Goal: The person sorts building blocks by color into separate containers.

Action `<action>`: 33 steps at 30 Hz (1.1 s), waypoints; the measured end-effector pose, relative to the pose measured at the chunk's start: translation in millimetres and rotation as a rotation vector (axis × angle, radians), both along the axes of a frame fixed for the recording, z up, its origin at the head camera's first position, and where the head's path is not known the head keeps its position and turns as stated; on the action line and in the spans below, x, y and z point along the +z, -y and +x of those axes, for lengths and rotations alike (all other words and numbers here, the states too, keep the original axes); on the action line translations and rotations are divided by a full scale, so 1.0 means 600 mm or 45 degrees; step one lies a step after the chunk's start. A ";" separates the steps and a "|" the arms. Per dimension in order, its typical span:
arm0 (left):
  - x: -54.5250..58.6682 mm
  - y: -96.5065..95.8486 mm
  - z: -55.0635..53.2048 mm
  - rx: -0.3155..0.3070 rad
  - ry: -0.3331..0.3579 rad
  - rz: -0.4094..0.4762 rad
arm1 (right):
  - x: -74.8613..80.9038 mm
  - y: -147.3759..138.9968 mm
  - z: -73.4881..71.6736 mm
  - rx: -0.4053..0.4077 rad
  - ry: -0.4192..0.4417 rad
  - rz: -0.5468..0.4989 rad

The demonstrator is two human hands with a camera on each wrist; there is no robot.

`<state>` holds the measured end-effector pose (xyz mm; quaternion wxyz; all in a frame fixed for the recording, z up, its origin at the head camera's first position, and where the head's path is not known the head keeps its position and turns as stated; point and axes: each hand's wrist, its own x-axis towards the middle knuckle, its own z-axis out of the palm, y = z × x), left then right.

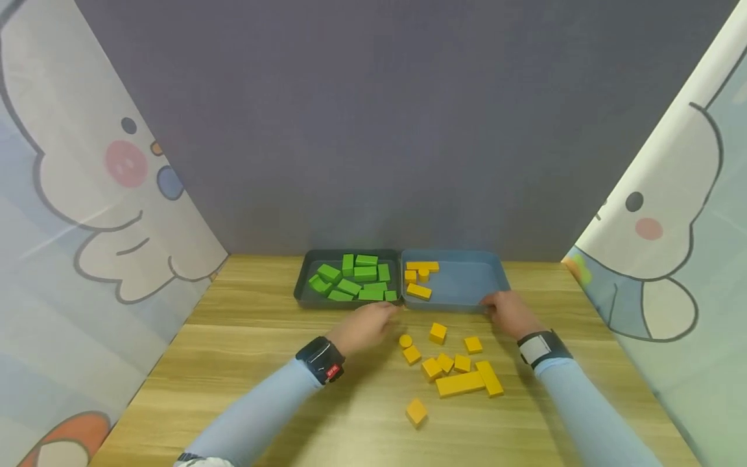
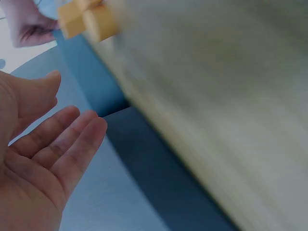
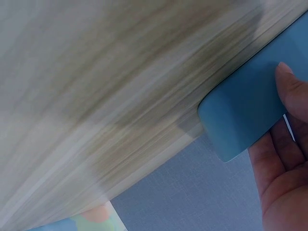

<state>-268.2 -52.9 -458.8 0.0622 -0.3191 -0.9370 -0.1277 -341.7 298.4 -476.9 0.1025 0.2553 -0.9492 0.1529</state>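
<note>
My right hand point(image 1: 511, 312) pinches the front wall of the blue tray point(image 1: 467, 285) near its right corner. In the right wrist view the thumb point(image 3: 291, 91) lies on the tray's outer face, with fingers over the rim. Several yellow blocks point(image 1: 419, 291) lie at the left end of this tray. My left hand point(image 1: 367, 327) is just in front of where the two trays meet, holding nothing; its fingers point(image 2: 79, 149) are extended in the left wrist view. Beside the blue tray stands the dark grey tray point(image 1: 308, 301), filled with several green blocks point(image 1: 366, 274).
Several yellow cubes point(image 1: 438, 333), a yellow cylinder point(image 1: 405, 340) and long yellow bars point(image 1: 461, 384) lie scattered on the wooden table point(image 1: 245, 337) between my forearms. A dark grey panel point(image 1: 373, 130) rises behind the trays, and printed cartoon sheets point(image 1: 76, 181) flank the table.
</note>
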 end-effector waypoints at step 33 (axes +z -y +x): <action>-0.035 -0.041 0.020 -0.142 0.095 -0.238 | 0.008 0.005 0.006 -0.040 -0.007 0.041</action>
